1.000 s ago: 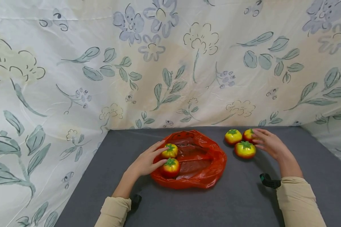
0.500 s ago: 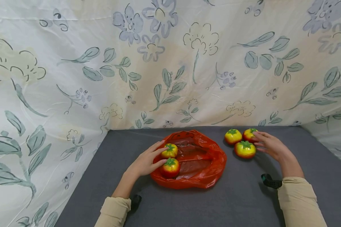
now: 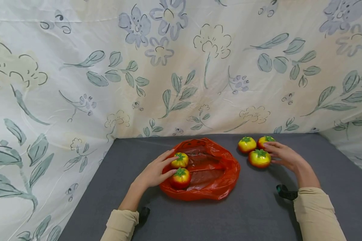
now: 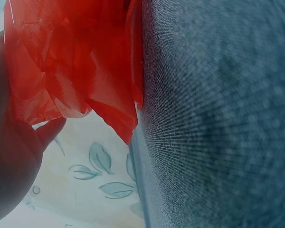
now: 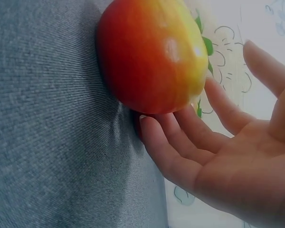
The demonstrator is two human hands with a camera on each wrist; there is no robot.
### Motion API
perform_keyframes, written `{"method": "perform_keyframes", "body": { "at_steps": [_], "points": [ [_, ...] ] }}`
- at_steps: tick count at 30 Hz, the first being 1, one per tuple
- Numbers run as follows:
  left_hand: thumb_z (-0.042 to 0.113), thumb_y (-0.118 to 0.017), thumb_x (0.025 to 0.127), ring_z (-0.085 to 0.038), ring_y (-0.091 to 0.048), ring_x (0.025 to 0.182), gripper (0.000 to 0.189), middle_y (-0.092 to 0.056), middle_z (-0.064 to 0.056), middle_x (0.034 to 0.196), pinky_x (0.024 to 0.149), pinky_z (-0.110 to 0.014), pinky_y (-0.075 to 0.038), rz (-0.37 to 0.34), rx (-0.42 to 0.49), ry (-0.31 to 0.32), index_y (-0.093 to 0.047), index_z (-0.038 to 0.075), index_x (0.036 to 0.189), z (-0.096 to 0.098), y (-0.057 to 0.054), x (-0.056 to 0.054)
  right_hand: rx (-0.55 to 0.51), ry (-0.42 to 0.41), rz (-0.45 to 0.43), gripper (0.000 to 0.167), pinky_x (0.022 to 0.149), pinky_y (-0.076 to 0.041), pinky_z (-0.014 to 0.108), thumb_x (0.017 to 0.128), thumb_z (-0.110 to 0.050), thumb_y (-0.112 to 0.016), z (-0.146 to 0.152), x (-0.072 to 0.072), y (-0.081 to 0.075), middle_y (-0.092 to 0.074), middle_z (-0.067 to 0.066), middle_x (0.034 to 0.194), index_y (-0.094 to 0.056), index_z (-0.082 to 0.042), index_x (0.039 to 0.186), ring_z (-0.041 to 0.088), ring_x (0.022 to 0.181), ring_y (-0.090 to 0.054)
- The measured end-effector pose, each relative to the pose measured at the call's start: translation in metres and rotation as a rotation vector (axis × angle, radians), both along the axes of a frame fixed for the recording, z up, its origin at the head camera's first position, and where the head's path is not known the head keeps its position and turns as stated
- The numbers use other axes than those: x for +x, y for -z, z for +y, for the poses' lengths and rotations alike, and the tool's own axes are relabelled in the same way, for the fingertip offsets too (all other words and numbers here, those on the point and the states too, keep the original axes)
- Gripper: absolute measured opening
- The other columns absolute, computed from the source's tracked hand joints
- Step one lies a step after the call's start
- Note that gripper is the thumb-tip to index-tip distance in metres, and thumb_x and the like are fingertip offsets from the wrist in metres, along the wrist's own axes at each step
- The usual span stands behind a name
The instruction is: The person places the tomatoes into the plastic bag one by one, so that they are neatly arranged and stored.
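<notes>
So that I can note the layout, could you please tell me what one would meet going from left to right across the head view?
Left sleeve, left hand, red bag with two tomatoes in it, group of three tomatoes, right hand, right sleeve.

Red plastic bag (image 3: 208,179), mouth open; two red-yellow tomatoes (image 3: 181,179) inside, left; three green-topped tomatoes (image 3: 259,160) upright, clustered right.

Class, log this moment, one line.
left hand: touching red plastic bag; right hand: beside three round red-yellow tomatoes; inside bag: two tomatoes
</notes>
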State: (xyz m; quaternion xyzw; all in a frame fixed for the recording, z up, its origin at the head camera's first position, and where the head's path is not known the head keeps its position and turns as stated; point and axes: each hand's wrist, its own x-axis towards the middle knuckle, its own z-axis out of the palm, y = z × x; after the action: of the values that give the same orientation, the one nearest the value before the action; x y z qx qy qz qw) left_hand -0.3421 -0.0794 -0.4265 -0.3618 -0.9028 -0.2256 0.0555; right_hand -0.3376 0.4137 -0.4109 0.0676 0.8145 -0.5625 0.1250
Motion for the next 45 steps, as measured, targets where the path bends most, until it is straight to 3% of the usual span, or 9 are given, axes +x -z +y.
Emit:
{"method": "perform_keyframes", "body": {
  "at_steps": [13,19,28,45],
  "points": [
    [0.038,-0.061,0.092,-0.024,-0.025,0.140,0.054,-0.029,-0.004,0.153,0.105,-0.052,-0.031,0.018,0.000,0.007,-0.050,0.017,0.141,0.000,0.003,-0.001,0.046,-0.040,0.017,0.081,0.101,-0.030,0.061,0.096,-0.043,-0.054,-0.006,-0.001,0.007,-0.001,0.034,0.149,-0.016,0.006,0.148,0.049,0.132,-0.015],
    [0.038,-0.061,0.092,-0.025,-0.026,0.139,0.054,-0.029,-0.004,0.153,0.105,-0.052,-0.032,0.023,0.000,0.006,-0.050,0.017,0.141,0.000,0.004,-0.002,0.056,-0.079,0.015,0.081,0.101,-0.031,0.061,0.095,-0.042,-0.056,-0.007,-0.003,0.010,-0.007,0.037,0.148,-0.016,0.005,0.148,0.048,0.132,-0.020],
    [0.038,-0.061,0.092,-0.025,-0.027,0.139,0.054,-0.029,-0.004,0.153,0.104,-0.052,-0.032,0.035,0.006,0.010,-0.050,0.017,0.140,0.000,0.005,-0.002,0.066,-0.095,0.014,0.083,0.098,-0.037,0.057,0.091,-0.038,-0.064,-0.013,-0.002,0.012,0.001,0.039,0.147,-0.019,0.006,0.146,0.049,0.129,-0.023],
    [0.039,-0.061,0.092,-0.025,-0.028,0.138,0.054,-0.030,-0.004,0.153,0.104,-0.052,-0.033,0.024,0.006,0.008,-0.050,0.017,0.141,0.001,0.005,-0.001,0.073,-0.127,0.003,0.085,0.098,-0.037,0.057,0.090,-0.032,-0.067,-0.015,-0.003,0.014,-0.009,0.037,0.144,-0.016,0.006,0.146,0.046,0.123,-0.032]
  ]
}}
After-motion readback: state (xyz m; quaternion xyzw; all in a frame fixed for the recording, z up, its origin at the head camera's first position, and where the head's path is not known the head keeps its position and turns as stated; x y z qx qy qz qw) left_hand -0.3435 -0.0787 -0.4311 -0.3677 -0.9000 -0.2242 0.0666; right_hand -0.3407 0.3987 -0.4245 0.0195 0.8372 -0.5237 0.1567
